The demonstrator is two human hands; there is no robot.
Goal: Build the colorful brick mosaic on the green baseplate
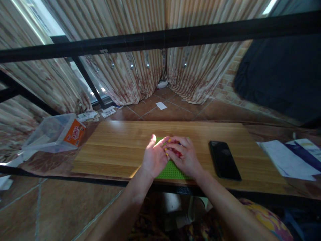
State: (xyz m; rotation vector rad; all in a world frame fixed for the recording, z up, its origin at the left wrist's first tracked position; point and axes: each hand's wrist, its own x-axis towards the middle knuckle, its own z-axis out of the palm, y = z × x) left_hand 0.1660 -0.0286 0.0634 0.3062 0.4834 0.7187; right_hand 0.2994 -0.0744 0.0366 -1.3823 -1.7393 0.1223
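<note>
My left hand (154, 158) is turned palm up, thumb raised and fingers stretched toward the right hand; the palm looks bare. My right hand (187, 155) curls palm down around small red pieces (176, 152) with bits of yellow, which look like toy bricks; the fingers partly hide them. The fingertips of both hands meet or nearly meet at these pieces. Below them lies a green studded baseplate (173, 171), partly covered by the hands. To the right of my right hand, a black smartphone (224, 160) lies on the wooden board.
The wooden board (110, 144) rests on a dark-framed table. At the left stands a clear plastic box (54, 134) with an orange label. Papers (288, 159) lie at the right. A black bar (150, 40) crosses in front of the curtains (135, 80).
</note>
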